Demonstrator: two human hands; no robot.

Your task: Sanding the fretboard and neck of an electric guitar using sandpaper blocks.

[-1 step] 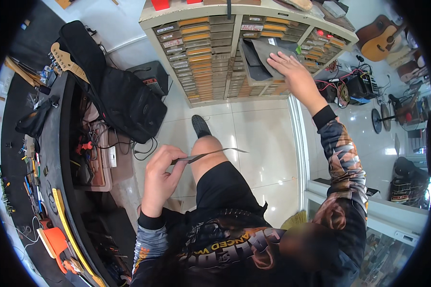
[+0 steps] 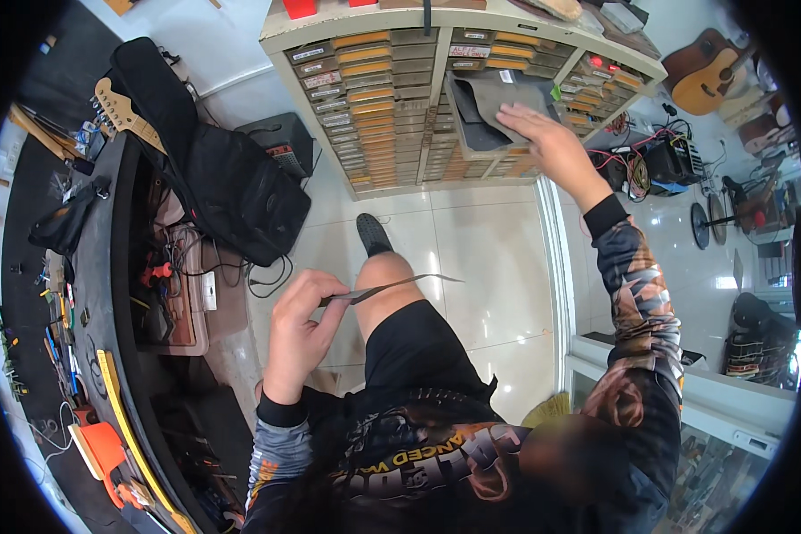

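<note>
My left hand (image 2: 303, 325) pinches one end of a thin, dark grey flexible strip (image 2: 387, 287) between thumb and fingers. The strip sticks out to the right over my knee, wavy and seen almost edge-on. Farther off, my right hand (image 2: 552, 147) reaches to a pulled-out drawer (image 2: 473, 147) of the cabinet. Its fingers lie over the edge of a curled grey sheet (image 2: 494, 93), which is lifted off darker sheets (image 2: 479, 133) in the drawer. The right thumb is hidden.
A cream cabinet (image 2: 356, 182) of many small drawers stands ahead. At left are a black guitar bag (image 2: 249, 187), an amplifier (image 2: 280, 147) and a dark workbench (image 2: 89, 311) strewn with tools. A white door frame (image 2: 556, 267) runs along the right. An acoustic guitar (image 2: 703, 89) hangs beyond.
The curled sheet in the drawer has shifted slightly under my right fingers and shows more of its face. My left hand and the strip stay almost still.
</note>
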